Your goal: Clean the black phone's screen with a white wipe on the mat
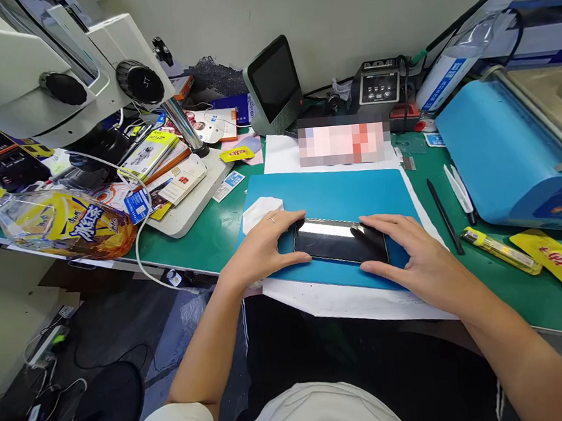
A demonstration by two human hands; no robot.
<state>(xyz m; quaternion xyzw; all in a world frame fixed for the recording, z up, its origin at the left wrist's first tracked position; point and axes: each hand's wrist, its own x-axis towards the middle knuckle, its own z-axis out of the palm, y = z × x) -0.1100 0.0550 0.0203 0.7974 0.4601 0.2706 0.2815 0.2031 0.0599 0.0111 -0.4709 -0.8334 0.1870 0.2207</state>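
Note:
A dark smartphone (pixel 337 245), its glossy screen facing up with a bright reflection along the top, lies lengthwise over the blue mat (pixel 328 190). My left hand (pixel 267 247) grips its left end, thumb at the near edge and fingers at the far edge. At the right end, my right hand (pixel 414 258) holds it the same way between thumb and fingers. A folded white cloth or tissue (pixel 262 212) rests on the mat just beyond my left hand. White paper (pixel 317 298) sticks out beneath the mat.
A microscope (pixel 139 82) stands at the left, beside a tipped bottle of tea (pixel 72 220). Behind the mat are a small display (pixel 275 84) and a control unit (pixel 379 89). To the right sit a blue machine (pixel 505 154), black pen (pixel 444 214), yellow cutter (pixel 501 250) and yellow packet (pixel 560 263).

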